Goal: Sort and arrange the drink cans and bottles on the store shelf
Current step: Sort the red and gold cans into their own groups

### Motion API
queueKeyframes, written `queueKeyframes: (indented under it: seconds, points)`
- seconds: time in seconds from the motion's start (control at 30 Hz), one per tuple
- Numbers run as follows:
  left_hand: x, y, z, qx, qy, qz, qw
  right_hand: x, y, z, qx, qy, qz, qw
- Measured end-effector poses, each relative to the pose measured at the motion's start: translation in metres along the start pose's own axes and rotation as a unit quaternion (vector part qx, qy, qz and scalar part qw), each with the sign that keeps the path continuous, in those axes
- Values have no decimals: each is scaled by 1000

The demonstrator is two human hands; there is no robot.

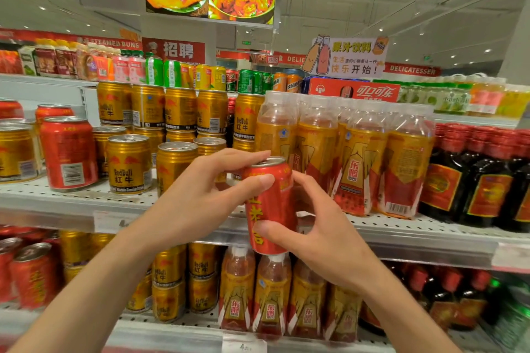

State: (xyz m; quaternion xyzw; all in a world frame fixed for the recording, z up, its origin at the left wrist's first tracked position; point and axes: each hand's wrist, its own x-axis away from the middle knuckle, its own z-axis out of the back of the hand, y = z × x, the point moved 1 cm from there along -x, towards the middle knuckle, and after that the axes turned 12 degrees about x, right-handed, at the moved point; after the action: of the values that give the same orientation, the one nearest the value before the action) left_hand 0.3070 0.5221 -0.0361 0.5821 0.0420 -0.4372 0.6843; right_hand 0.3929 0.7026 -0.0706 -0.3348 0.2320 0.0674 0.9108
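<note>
A red drink can (271,203) with yellow lettering is held upright in front of the middle shelf (401,233). My left hand (200,198) grips its top, thumb on the front and fingers over the rim. My right hand (318,235) holds its lower body from the right, thumb across the front. Gold Red Bull cans (129,163) stand on the shelf to the left, some stacked two high. Another red can (68,152) stands further left. Orange-labelled bottles (358,163) stand right behind the held can.
Dark bottles with red caps (481,178) fill the shelf's right end. The lower shelf (172,332) carries more red cans, gold cans and orange bottles. The top shelf holds mixed cans, juice bottles and a red Coca-Cola carton (355,90). A food sign hangs overhead.
</note>
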Motion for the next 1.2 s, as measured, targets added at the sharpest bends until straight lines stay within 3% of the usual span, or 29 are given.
queueKeyframes:
  seconds: [0.13, 0.3, 0.43, 0.7, 0.9, 1.2]
  points:
    - [1, -6, -13, 3, -10, 19, 1000, 19, 14, 3, -45, 6, -39, 998]
    - [25, -27, -23, 11, 73, 49, 996, 51, 44, -1, -127, 17, -114, 985]
    - [66, -52, -34, 80, 111, 98, 986, 69, 55, -14, -169, 32, -156, 973]
    - [123, -106, -23, 154, 182, 162, 958, 95, 48, -66, -181, 32, -212, 960]
    - [150, -140, 36, 159, 147, 174, 961, 95, 21, -130, -197, 66, -279, 938]
    - [195, -192, 179, 167, 106, 209, 958, 60, -62, -251, -187, 158, -347, 905]
